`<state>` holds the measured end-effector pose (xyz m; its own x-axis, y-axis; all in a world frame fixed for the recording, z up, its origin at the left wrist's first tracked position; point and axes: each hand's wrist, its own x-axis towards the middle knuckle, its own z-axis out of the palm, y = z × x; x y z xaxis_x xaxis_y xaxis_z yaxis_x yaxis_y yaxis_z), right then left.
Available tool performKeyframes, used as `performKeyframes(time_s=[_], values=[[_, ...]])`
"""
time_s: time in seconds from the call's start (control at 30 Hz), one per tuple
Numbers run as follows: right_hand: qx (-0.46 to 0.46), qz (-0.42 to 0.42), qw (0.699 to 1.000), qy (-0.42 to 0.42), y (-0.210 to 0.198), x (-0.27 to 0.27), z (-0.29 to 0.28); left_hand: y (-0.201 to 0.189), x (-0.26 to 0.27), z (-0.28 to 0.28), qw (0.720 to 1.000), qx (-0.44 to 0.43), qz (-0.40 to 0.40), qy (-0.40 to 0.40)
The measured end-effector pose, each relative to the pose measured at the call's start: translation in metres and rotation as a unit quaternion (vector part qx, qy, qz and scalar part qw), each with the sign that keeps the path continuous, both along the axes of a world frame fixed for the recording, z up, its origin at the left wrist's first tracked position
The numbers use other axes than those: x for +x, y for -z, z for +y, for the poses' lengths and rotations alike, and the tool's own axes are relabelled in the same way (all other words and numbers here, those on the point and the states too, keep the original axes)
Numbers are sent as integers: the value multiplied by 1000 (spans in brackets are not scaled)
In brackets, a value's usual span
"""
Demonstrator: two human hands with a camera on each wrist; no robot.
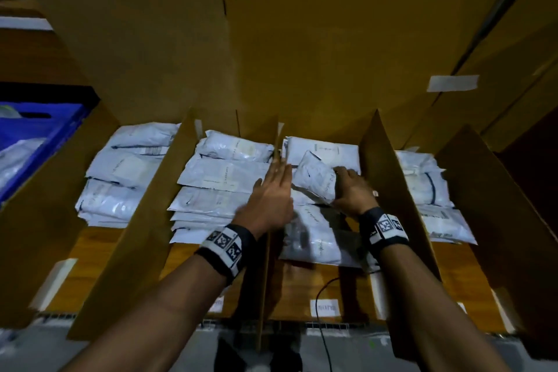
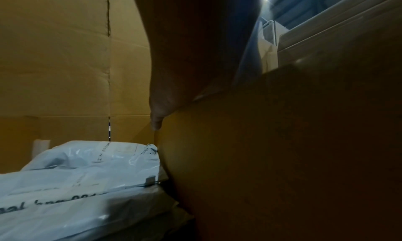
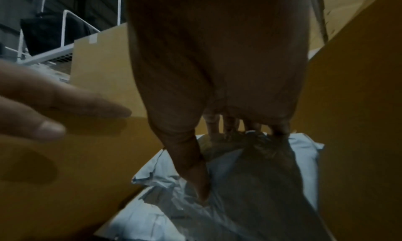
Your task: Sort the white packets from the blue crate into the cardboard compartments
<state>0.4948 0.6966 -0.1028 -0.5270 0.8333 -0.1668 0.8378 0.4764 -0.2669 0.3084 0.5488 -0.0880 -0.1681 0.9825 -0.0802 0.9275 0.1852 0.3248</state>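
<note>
Cardboard compartments point(image 1: 389, 178) were seen ahead of both hands, split by upright dividers. White packet stacks point(image 1: 223, 178) were already laid in the bays to the left of the left hand, under the right hand, and past the right hand's outer side. Blue crate point(image 1: 36, 136) was sat far out to the left of the left hand, with more packets in it.

Divider point(image 1: 271, 220) between the two hands was being steadied by the left hand point(image 1: 270, 193), fingers straight and flat against the cardboard, nothing held. Held packet point(image 1: 315, 180) was gripped by the right hand point(image 1: 351, 190), thumb on one face and fingers curled over the far edge, just above the stack in the bay on that hand's side.

Step judged: packet being set onto that stack. Best done with the divider kept pushed aside so the bay stays wide, and the packet lowered flat and square to those below before the fingers are slid out.

Held packet was tilted, left edge raised. Long axis appeared to run away from the wrist, skewed leftwards; stacked packets beneath looked laid crosswise.
</note>
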Motion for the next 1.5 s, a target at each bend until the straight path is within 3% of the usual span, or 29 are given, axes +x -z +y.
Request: performKeyframes(time_s=[0.3, 0.6, 0.97, 1.13, 1.3, 1.5], values=[[-10, -63, 997, -37, 38, -12, 30, 8, 8, 2, 1000, -2, -5, -24], [53, -44, 996, -58, 37, -14, 42, 9, 15, 7, 999, -15, -29, -13], [97, -105, 988, -55, 54, -32, 38, 11, -1, 1, 999, -20, -24, -17], [175, -43, 980, -83, 63, -34, 28, 12, -5, -1, 1000, -11, -23, -15], [81, -91, 987, -105, 78, -37, 15, 12, -4, -1, 1000, -6, -25, -15], [40, -129, 983, -123, 70, -41, 23, 13, -5, -3, 1000, 12, -20, -8]])
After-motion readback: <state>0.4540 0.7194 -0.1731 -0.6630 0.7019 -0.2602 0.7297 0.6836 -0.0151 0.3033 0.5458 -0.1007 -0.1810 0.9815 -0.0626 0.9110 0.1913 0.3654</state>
